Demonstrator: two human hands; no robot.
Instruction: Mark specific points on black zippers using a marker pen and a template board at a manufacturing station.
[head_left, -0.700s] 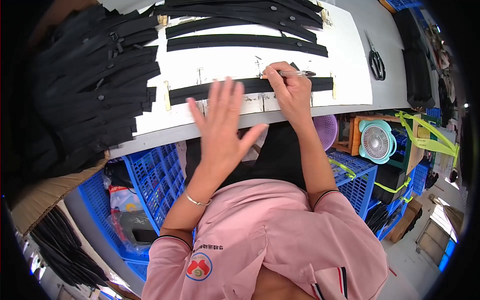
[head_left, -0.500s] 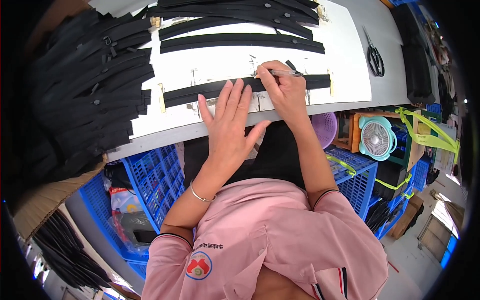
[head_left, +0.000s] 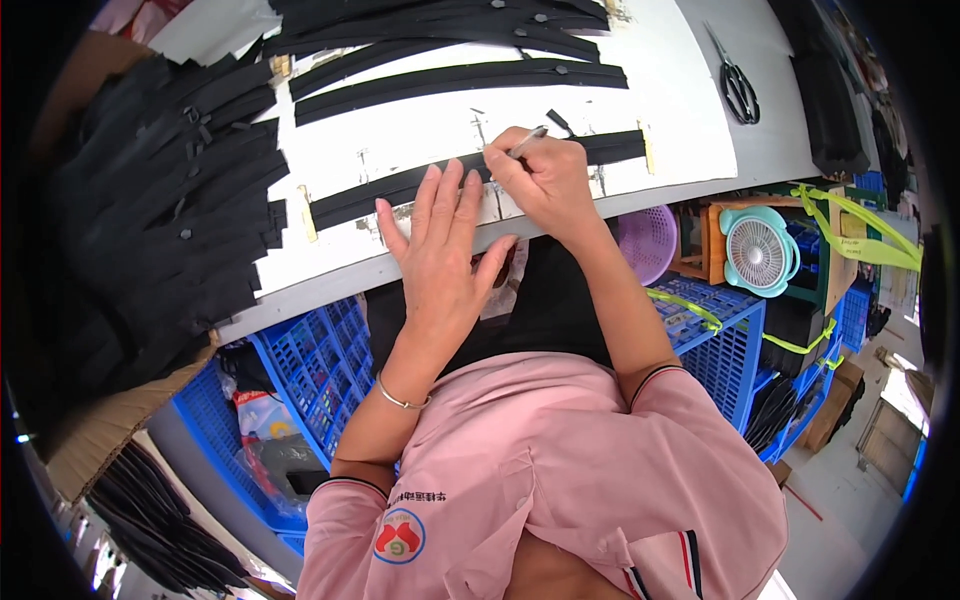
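A long black zipper (head_left: 350, 200) lies across the white board (head_left: 690, 150). My left hand (head_left: 440, 250) rests flat on it and on the board's near edge, fingers stretched and thumb spread. To its right, my right hand (head_left: 545, 185) is closed round a clear-barrelled pen (head_left: 528, 142), low over the zipper. The pen's tip is hidden behind my fingers. A small black pull (head_left: 560, 122) sticks out beyond the zipper's far edge. Yellowish tape strips (head_left: 308, 213) mark the board near the zipper's ends, and dark marks show on the white surface.
More black zippers (head_left: 460, 85) lie farther back, and a large pile of them (head_left: 170, 190) covers the left. Black-handled scissors (head_left: 738, 92) lie at the right. Below the table edge are blue crates (head_left: 320, 365), a purple basket (head_left: 645, 245) and a turquoise fan (head_left: 757, 255).
The whole view has shifted and turned slightly. The pen now tilts differently in my right hand, its tip hidden by the fingers. My left hand keeps its place on the zipper.
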